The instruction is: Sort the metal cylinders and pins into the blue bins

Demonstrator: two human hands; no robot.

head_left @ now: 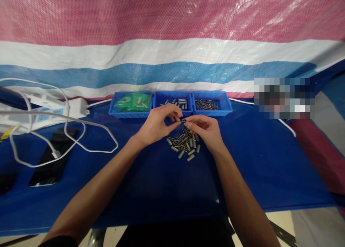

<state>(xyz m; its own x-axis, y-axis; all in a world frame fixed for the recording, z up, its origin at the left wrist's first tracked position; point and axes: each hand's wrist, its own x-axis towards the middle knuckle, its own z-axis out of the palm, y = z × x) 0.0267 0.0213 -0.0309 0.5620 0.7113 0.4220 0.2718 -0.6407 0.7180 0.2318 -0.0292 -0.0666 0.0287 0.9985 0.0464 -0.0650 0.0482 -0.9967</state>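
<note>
My left hand [159,123] and my right hand [205,129] meet fingertip to fingertip above a blue table cover [151,182]. Both are pinched on one small thin part [182,121] held between them. Just under the hands lies a loose pile [184,143] of several small grey sleeves and thin brass pins. Behind the hands stands a row of blue bins: the left bin [131,105] holds green bags, the middle bin [174,103] grey sleeves, the right bin [211,104] brass pins.
A white power strip [58,108] with looping white cables [88,132] lies at the left. A dark phone [52,160] on a cable rests left of my forearm. A striped tarpaulin [172,42] hangs behind the table. A blurred patch sits at the right.
</note>
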